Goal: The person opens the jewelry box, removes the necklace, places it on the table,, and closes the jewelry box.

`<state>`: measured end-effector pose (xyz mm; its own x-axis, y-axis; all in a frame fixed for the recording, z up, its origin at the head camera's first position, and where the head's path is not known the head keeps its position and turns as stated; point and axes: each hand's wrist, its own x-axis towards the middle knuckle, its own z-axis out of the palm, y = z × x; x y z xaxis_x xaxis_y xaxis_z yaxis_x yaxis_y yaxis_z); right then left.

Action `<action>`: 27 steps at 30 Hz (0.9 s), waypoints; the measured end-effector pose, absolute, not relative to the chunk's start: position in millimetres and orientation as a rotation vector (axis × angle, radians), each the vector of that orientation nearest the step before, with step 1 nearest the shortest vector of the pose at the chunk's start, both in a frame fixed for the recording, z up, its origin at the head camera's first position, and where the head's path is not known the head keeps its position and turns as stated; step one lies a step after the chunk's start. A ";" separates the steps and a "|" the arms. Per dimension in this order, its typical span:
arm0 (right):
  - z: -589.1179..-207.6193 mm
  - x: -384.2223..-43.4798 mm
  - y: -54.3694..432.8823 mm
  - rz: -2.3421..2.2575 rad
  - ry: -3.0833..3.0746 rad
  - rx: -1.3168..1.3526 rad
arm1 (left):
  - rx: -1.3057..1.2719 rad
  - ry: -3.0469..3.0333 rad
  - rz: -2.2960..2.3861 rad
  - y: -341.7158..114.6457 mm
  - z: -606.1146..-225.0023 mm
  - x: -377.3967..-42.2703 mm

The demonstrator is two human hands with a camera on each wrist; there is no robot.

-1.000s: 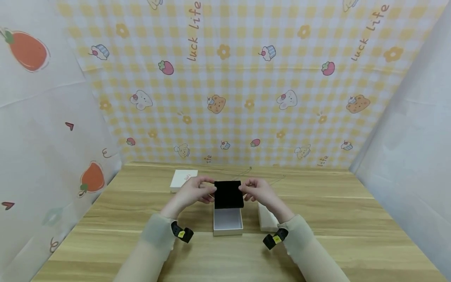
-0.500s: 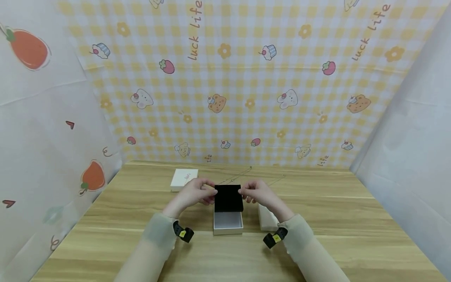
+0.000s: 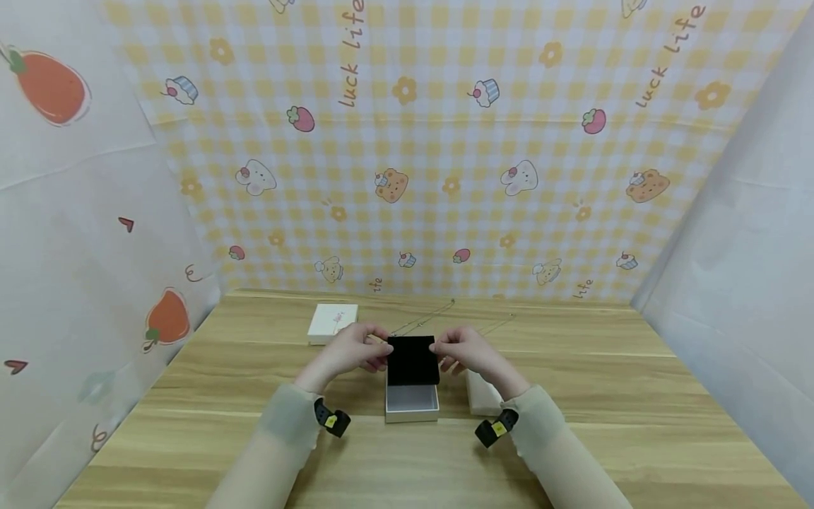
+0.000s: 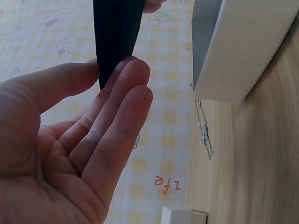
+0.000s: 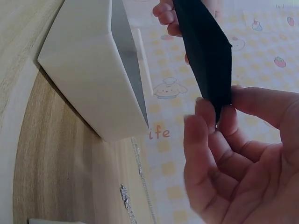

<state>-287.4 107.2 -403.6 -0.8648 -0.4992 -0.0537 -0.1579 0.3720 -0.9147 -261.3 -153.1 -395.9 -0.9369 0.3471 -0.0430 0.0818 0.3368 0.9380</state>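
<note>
A flat black square pad [image 3: 413,360], like a jewellery box insert, hangs above a small open white box [image 3: 412,417] and covers its far part. My left hand [image 3: 350,351] pinches the pad's left edge between thumb and fingers. At the opposite edge, my right hand [image 3: 472,351] pinches it the same way. Both wrist views show the pad [image 4: 117,37] clear of the box [image 5: 88,70], whose inside looks grey.
Behind the pad lies a thin chain necklace [image 3: 435,313], with another fine chain [image 3: 501,324] to its right. A white box [image 3: 332,322] with pink print stands at back left. Beside my right wrist is a further white box-like piece [image 3: 481,396], partly hidden by the hand.
The black pad has shifted slightly down in the head view, both hands moving with it. More of the necklace behind it now shows.
</note>
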 end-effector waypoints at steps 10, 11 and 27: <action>-402.2 -287.6 108.0 -1.557 2.259 -0.474 | 0.385 2.368 1.625 -151.5 -394.7 -263.1; -402.2 -287.9 108.1 -1.558 2.257 -0.466 | 0.388 2.367 1.623 -151.9 -394.6 -263.5; -403.9 -292.2 114.2 -1.540 2.244 -0.504 | 0.619 2.486 1.225 -171.9 -403.3 -248.0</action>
